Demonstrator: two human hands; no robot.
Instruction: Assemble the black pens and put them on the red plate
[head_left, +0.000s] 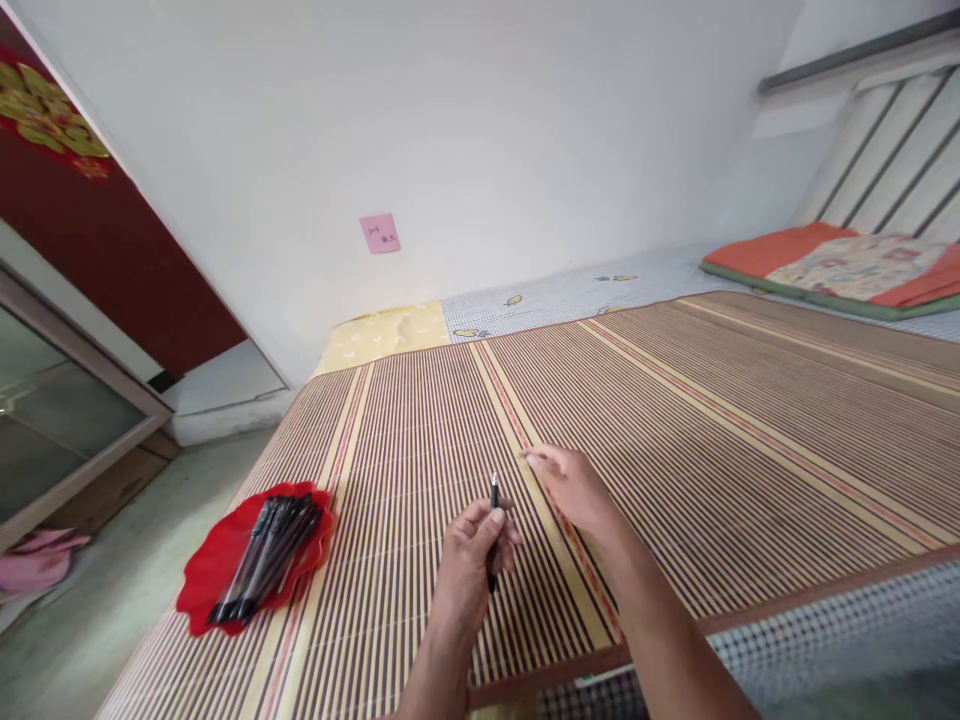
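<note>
My left hand (471, 540) is closed around a black pen (494, 490), held upright with its pale metallic tip pointing up and its dark lower end showing beneath my fingers. To the right and slightly farther off, my right hand (574, 485) pinches with thumb and index finger. Something tiny seems to be at those fingertips, too small to make out. The two hands are apart, both over the striped bamboo mat (420, 430). On the mat's left side, a red scalloped plate (206, 560) carries a pile of several black and clear pens (266, 550).
The mat covers a bed, with a checked sheet (540, 290) showing at its far edge. Folded orange and floral bedding (825, 260) lies at the far right by a slatted headboard (892, 150). A pink note (380, 233) is on the white wall.
</note>
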